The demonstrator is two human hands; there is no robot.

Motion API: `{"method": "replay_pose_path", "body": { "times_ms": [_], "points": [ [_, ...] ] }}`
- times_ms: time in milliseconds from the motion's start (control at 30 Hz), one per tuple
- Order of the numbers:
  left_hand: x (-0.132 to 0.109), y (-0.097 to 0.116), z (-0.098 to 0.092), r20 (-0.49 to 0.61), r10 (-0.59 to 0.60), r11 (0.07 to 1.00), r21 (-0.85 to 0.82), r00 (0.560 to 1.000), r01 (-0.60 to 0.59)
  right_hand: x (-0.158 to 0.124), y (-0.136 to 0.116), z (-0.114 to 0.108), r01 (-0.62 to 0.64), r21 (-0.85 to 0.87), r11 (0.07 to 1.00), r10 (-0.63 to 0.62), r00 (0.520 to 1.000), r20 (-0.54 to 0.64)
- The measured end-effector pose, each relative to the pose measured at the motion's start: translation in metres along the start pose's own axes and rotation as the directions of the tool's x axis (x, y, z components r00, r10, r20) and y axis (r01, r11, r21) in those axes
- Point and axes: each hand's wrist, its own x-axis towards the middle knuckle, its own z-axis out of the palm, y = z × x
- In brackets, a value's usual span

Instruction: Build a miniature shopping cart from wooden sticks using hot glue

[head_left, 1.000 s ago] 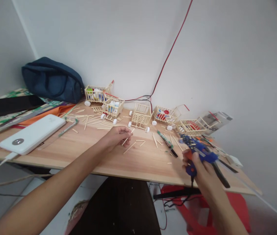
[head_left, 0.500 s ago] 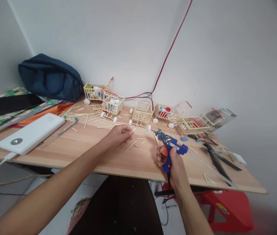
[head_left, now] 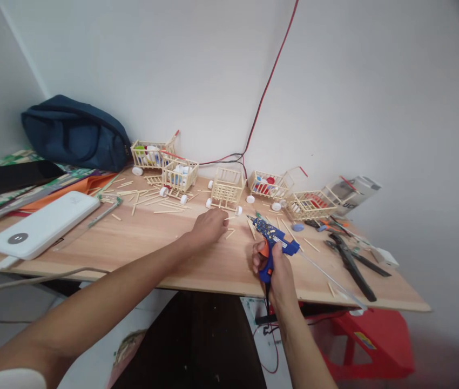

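Note:
My right hand (head_left: pixel 276 270) grips the handle of a blue hot glue gun (head_left: pixel 273 236), with a finger on its orange trigger and the nozzle pointing up-left over the wooden table (head_left: pixel 140 243). My left hand (head_left: pixel 210 224) rests on the table with its fingers curled over small wooden sticks (head_left: pixel 229 233); what they pinch is hidden. Just beyond that hand stands a small stick-built cart (head_left: pixel 224 190) with white wheels. The glue gun's tip is a short way right of my left hand.
More stick carts (head_left: pixel 177 175) line the wall, some filled with coloured caps. A white power bank (head_left: pixel 37 224), a dark blue bag (head_left: pixel 73 132) and papers lie at the left. Pliers and cutters (head_left: pixel 349 262) lie at the right. Loose sticks are scattered about. A red stool (head_left: pixel 369 346) stands below.
My right hand brought the glue gun from the table's right side in toward the middle. My left hand slid a little forward onto the sticks near the cart.

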Motion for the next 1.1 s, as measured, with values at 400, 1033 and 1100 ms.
{"method": "replay_pose_path", "body": {
  "times_ms": [400,1033,1100],
  "points": [
    [-0.015,-0.012,-0.027,0.019,-0.006,0.852,-0.523,1.000,0.015,-0.008,-0.020,-0.003,-0.032,-0.025,0.999,0.033,0.999,0.038],
    [-0.054,-0.024,-0.016,-0.141,-0.039,0.991,0.122,0.989,0.057,-0.008,0.004,0.023,-0.026,-0.135,0.991,0.034,0.998,0.058],
    [-0.053,-0.024,-0.017,-0.149,-0.045,0.993,0.100,0.988,0.060,-0.008,0.005,0.023,-0.025,-0.149,0.989,0.034,0.998,0.061]
  ]
}}
